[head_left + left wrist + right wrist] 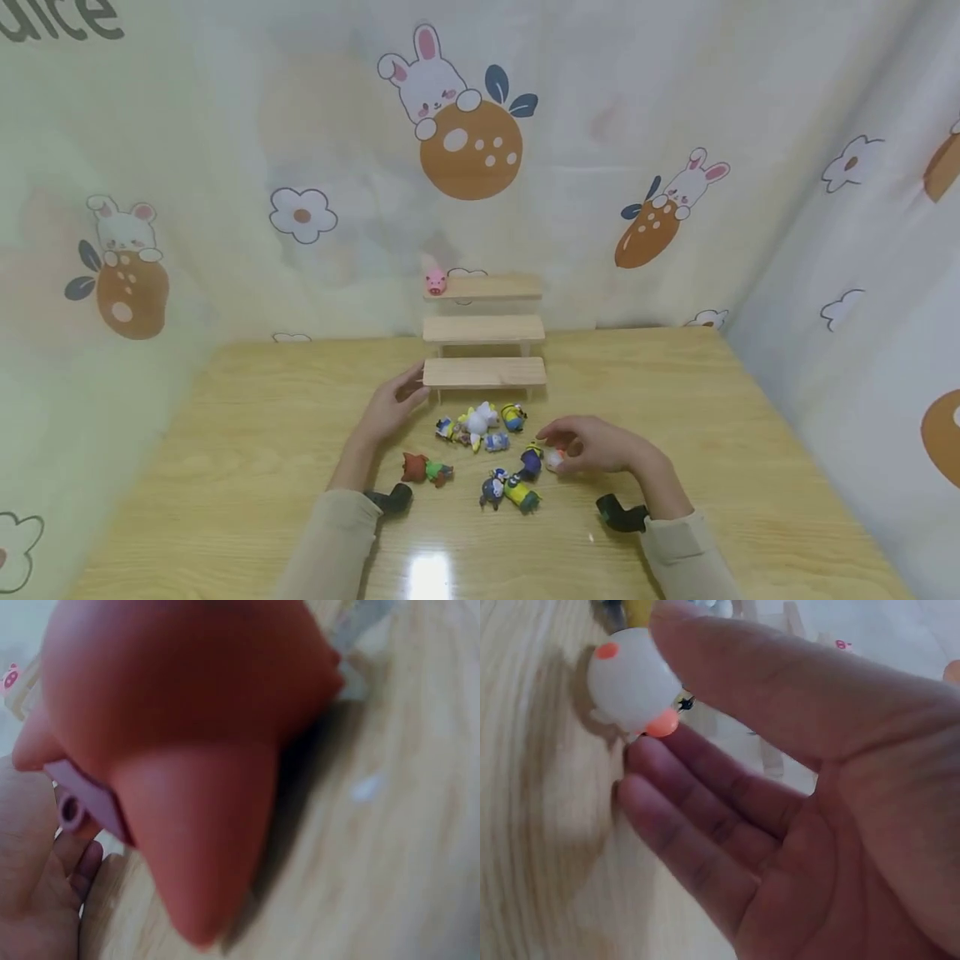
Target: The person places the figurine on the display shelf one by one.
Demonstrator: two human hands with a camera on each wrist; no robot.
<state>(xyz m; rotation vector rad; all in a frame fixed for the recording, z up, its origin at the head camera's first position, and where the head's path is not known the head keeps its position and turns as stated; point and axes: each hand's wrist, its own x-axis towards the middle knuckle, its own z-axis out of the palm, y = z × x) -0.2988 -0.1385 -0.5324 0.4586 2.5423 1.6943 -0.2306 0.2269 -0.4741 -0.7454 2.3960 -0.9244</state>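
Observation:
My right hand is at a small white round figurine with orange spots. In the right wrist view, the thumb lies above the white figurine and the fingertips below it, with a wide gap between them. My left hand is at the left end of the lowest step of a three-step wooden display stand; its fingertips are partly hidden there. A red-brown animal figurine in green lies near the left wrist. It fills much of the left wrist view, blurred. A pink pig head sits on the top step.
Several small figurines lie before the stand: a white one, a yellow-and-blue one, a dark blue one, a yellow-green one and a dark one. A patterned curtain hangs behind the wooden table.

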